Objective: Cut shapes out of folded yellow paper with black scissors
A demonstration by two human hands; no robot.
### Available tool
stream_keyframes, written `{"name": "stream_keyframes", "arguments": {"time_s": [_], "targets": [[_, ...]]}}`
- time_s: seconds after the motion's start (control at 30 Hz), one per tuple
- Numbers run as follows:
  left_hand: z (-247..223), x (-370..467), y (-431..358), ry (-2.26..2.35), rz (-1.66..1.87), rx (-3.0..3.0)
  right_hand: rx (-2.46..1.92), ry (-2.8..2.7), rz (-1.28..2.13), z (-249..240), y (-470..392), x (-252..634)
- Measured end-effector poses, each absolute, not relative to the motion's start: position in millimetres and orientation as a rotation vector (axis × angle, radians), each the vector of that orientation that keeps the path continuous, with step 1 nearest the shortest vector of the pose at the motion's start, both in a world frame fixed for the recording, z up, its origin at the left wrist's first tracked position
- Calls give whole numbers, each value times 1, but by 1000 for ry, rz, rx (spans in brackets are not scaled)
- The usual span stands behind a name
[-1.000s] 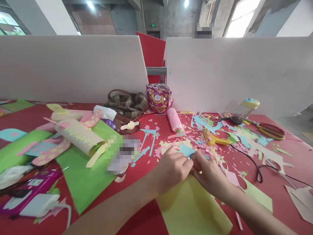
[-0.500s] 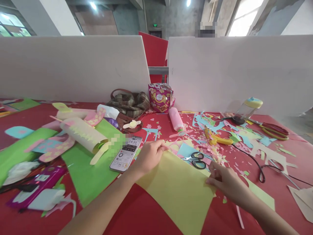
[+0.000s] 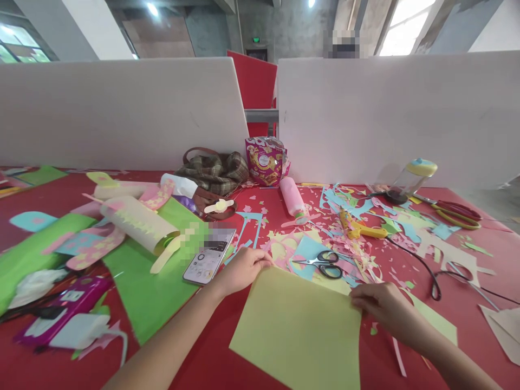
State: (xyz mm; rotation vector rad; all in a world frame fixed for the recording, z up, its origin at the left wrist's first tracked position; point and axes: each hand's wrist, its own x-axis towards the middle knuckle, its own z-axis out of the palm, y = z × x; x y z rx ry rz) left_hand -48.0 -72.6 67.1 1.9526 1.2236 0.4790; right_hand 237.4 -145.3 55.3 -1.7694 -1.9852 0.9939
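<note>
A yellow-green sheet of paper (image 3: 304, 325) spans the space between my hands at the front centre. My left hand (image 3: 246, 268) pinches its upper left corner between thumb and fingers. At the upper right corner, my right hand (image 3: 376, 303) grips the sheet, fingers closed. Just beyond the sheet's top edge, black-handled scissors (image 3: 327, 264) lie slightly open on a light blue paper piece (image 3: 303, 254). A phone (image 3: 209, 257) rests left of my left hand, partly on green paper (image 3: 154, 303).
Decorated paper rolls (image 3: 136, 222) and a purple packet (image 3: 67, 309) are at left. Behind stand a plaid bag (image 3: 219, 170), snack bag (image 3: 266, 162) and pink bottle (image 3: 292, 199). Rightward are a yellow glue gun (image 3: 363, 230) with black cord, a clear jar (image 3: 410, 181), red-handled scissors (image 3: 457, 211) and scraps.
The yellow-green sheet has turned and shifted slightly right and down. My right hand has moved a little right and down, my left hand slightly left and down, both still holding it.
</note>
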Motion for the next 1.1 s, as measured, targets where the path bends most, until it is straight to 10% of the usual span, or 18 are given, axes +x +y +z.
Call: {"name": "stream_keyframes", "arguments": {"time_s": [0.37,0.7,1.1], "targets": [[55,-92,-58,2038,753,2404,-1994,-2059,694,50,-141,248],[50,-112,-46,2413,46,2062,-1814,-2183,452,46,-136,223],[80,-50,-66,2115,581,2101,-1124,-1610,1610,51,-130,113]]}}
